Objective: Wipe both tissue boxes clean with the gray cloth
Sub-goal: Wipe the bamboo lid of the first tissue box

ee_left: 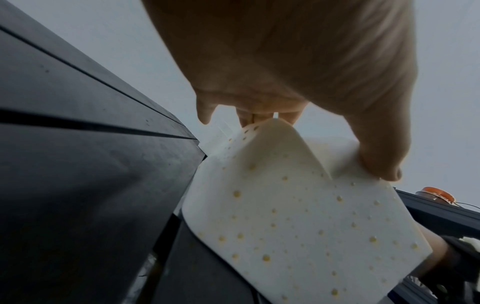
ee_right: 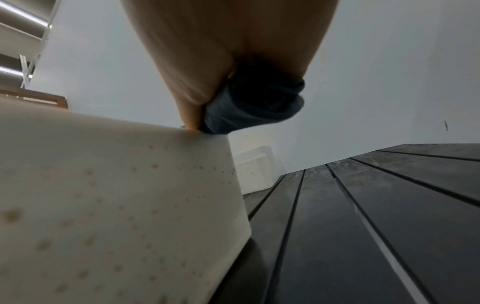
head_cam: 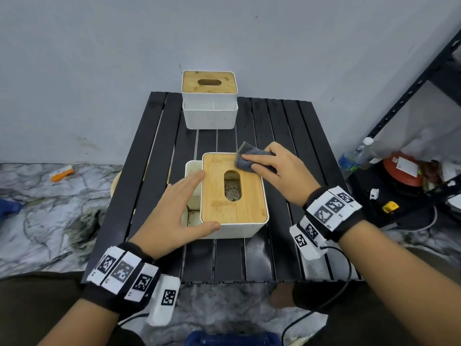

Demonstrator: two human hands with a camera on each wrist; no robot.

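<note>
The near tissue box (head_cam: 219, 208) is white with a bamboo lid and an oval slot, and it stands mid-table. My right hand (head_cam: 277, 171) holds the folded gray cloth (head_cam: 249, 158) and presses it on the lid's far right corner. In the right wrist view the cloth (ee_right: 254, 107) bunches under my right hand (ee_right: 221, 51) at the box (ee_right: 116, 195) edge. My left hand (head_cam: 179, 206) braces the box's left side, fingers straight and thumb on the front rim. The speckled box wall (ee_left: 298, 216) sits under my left hand (ee_left: 272, 61). The second box (head_cam: 209, 101) (ee_right: 255, 170) stands at the table's far edge.
The black slatted table (head_cam: 154, 156) is small, with a grey wall close behind it. A black metal shelf rack (head_cam: 411, 96) stands to the right, with a water bottle (head_cam: 356, 156) and clutter at its foot. The marbled floor (head_cam: 50, 221) lies to the left.
</note>
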